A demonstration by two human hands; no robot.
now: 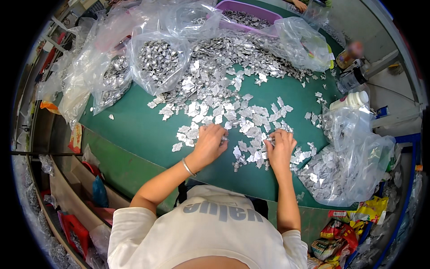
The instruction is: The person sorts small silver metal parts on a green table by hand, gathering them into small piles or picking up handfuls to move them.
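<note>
Many small flat silver metal pieces (251, 130) with irregular outlines lie spread over the green tabletop (130, 127), thinning out toward me. My left hand (207, 144), with a bangle on its wrist, is at the near left of the spread. Its fingers are curled in, and some metal pieces show at the fingertips. To the right, my right hand (281, 150) is bent over the pieces, thumb and fingers drawn together around a few of them. Exactly how many pieces either hand grips is hidden. A dense heap of pieces (224, 56) rises beyond both hands.
Clear plastic bags of metal pieces stand at the far left (159, 62) and near right (329, 172). A purple tub (251, 9) sits at the back. A white bottle (354, 99) and a dark-lidded jar (350, 80) line the right edge. Another person's hand (299, 5) shows at the far edge.
</note>
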